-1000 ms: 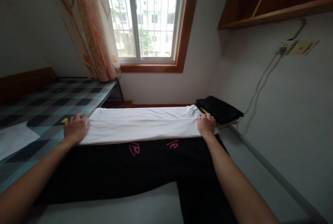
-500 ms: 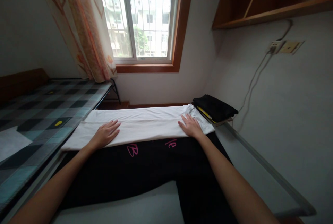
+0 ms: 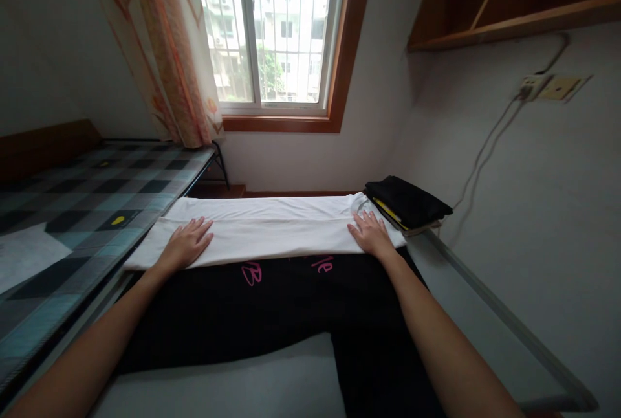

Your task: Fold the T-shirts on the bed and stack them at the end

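A white folded cloth point(image 3: 276, 237), perhaps part of a garment, lies as a long flat band across the far end of the table point(image 3: 233, 392). My left hand point(image 3: 187, 241) rests on its left part, palm down with fingers stretched. On its right part my right hand point(image 3: 371, 233) lies flat, fingers spread. Neither hand grasps anything. Nearer to me is spread black fabric point(image 3: 272, 314) with pink lettering, its upper edge meeting the white band. Whether black and white are one garment I cannot tell.
A black folded item point(image 3: 410, 201) sits on a stack at the far right corner. To the left stands a bed point(image 3: 121, 185) with a checked cover and a white paper point(image 3: 29, 256). A wooden shelf point(image 3: 509, 20) and a plugged socket point(image 3: 533, 87) are on the right wall.
My left hand has slid a little outward to the left over the white cloth. My right hand stays at about the same spot on it. The view has shifted slightly.
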The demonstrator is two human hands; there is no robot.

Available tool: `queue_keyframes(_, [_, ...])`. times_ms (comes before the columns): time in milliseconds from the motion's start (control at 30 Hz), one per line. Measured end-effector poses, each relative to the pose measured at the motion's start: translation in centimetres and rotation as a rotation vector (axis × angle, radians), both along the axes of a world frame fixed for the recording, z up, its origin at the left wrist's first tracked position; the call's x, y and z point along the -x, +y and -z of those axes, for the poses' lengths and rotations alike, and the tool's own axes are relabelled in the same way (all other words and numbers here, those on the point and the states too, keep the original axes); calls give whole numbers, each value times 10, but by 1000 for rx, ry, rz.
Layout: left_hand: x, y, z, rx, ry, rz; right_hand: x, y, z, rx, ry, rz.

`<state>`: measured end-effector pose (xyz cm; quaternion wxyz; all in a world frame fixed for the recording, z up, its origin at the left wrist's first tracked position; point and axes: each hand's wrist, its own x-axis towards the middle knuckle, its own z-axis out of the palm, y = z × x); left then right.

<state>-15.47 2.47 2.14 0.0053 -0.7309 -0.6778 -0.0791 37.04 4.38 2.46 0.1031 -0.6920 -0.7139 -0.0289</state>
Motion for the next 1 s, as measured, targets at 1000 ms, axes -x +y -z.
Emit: queue_keyframes(1000, [14,-20,-28,-236,0,-375,48,-8,2,-158,150,-459])
